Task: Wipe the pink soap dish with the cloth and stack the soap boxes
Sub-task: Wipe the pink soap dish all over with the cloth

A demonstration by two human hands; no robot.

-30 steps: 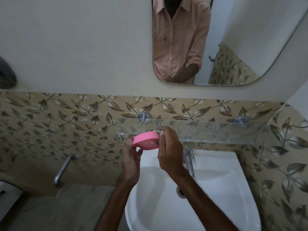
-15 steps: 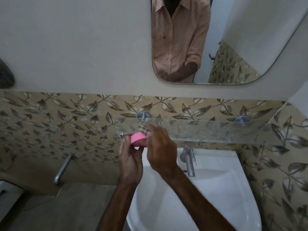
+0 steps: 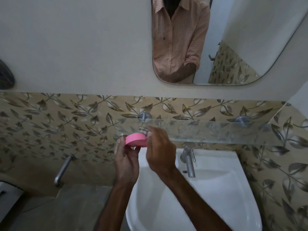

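My left hand holds the pink soap dish from below, over the left rim of the sink and just under the glass shelf. My right hand is closed against the dish's right end. A small piece of grey patterned cloth shows above its fingertips; the rest of the cloth is hidden in the hand. The dish's top side faces away from me, so I see only its rim and underside. No soap boxes are in view.
A glass shelf on metal pegs runs along the tiled wall right above my hands. Below are the white sink and its chrome tap. A mirror hangs above. A metal bar sticks out at the left.
Both hands and the dish have shifted a little left. My right hand slid left over the dish, then eased back, and more of the pink rim shows now.
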